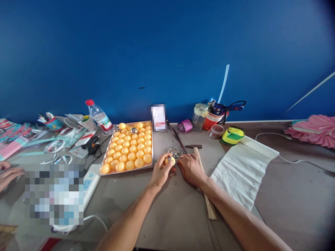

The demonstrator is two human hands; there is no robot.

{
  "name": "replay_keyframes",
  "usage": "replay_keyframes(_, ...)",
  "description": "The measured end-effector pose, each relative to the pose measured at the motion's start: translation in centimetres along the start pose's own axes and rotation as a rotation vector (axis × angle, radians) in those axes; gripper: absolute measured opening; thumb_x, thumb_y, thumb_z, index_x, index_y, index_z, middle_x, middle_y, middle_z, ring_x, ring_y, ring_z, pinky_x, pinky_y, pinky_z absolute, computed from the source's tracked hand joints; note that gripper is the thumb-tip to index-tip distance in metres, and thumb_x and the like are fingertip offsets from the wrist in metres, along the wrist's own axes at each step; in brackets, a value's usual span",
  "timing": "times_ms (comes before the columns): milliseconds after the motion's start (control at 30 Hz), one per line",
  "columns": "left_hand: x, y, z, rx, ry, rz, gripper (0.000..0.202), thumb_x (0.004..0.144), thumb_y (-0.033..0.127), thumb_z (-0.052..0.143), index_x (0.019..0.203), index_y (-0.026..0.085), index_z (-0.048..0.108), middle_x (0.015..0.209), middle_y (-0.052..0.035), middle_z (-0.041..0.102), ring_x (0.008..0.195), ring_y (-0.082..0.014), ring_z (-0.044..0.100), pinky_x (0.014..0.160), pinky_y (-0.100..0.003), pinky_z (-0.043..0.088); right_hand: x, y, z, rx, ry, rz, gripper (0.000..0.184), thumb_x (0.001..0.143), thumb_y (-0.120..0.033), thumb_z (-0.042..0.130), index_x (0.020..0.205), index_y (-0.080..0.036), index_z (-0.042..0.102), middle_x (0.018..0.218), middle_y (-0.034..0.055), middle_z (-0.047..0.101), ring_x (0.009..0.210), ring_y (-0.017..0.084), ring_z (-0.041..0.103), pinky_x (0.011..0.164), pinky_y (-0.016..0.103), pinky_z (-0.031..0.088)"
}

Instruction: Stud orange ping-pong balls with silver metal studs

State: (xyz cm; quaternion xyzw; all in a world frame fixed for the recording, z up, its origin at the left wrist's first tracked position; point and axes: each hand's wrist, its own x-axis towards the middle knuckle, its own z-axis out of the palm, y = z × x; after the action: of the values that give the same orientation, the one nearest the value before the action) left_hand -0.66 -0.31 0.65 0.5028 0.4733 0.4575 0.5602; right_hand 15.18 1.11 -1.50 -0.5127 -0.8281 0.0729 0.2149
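My left hand (pixel 162 170) is closed round an orange ball (pixel 170 160) with a small silver piece on its top. Beside it my right hand (pixel 190 168) rests knuckles-up on the table, fingers curled toward the ball; I cannot make out whether they hold anything. Just beyond both hands lies a heap of small silver beads (pixel 174 151). Left of my left hand stands a tray (pixel 126 171) filled with several rows of orange balls (pixel 131 148).
Wooden sticks (pixel 206 198) and a white cloth sheet (pixel 240 172) lie under and right of my right arm. A hammer (pixel 194 146), jars, a red cup (pixel 211 120), a water bottle (pixel 99 117), a power strip (pixel 90 181). Another person's hand (pixel 7 174) at far left.
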Motion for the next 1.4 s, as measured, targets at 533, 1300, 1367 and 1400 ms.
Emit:
replay_keyframes(533,0.7,-0.6,-0.1,-0.021,0.067,0.047,0.045,0.075,0.012,0.051,0.119,0.017,0.047,0.107,-0.0070,0.059,0.074,-0.0127,0.064,0.071,-0.026,0.051,0.6,0.2,0.0,0.827,0.290,0.402,0.017,0.076,-0.037,0.055,0.079,-0.021,0.057,0.069,0.0005,0.059,0.062,0.015,0.052,0.059,0.028,0.041)
replay_keyframes(1300,0.3,-1.2,-0.2,0.411,0.060,0.292,0.039,0.081,0.025,0.057,0.118,0.016,0.052,0.113,-0.0113,0.060,0.101,-0.0220,0.057,0.091,-0.039,0.046,0.2,-1.5,-0.2,1.068,-0.004,0.382,0.008,0.075,-0.026,0.051,0.075,-0.019,0.055,0.061,-0.0035,0.053,0.054,0.010,0.046,0.052,0.023,0.038)
replay_keyframes(1367,0.3,-1.3,-0.3,0.445,0.069,0.325,0.038,0.081,0.024,0.056,0.118,0.016,0.052,0.111,-0.0113,0.060,0.101,-0.0217,0.057,0.091,-0.038,0.046,0.2,-1.6,-0.2,1.094,-0.010,0.385,0.008,0.076,-0.026,0.050,0.075,-0.019,0.054,0.060,-0.0040,0.053,0.053,0.010,0.045,0.051,0.022,0.037)
replay_keyframes(1400,0.3,-1.3,-0.3,0.458,0.072,0.337,0.037,0.082,0.023,0.056,0.118,0.016,0.052,0.111,-0.0113,0.060,0.101,-0.0217,0.057,0.090,-0.038,0.046,0.2,-1.6,-0.2,1.101,-0.010,0.388,0.008,0.076,-0.026,0.050,0.075,-0.019,0.054,0.059,-0.0042,0.052,0.053,0.010,0.045,0.052,0.022,0.037)
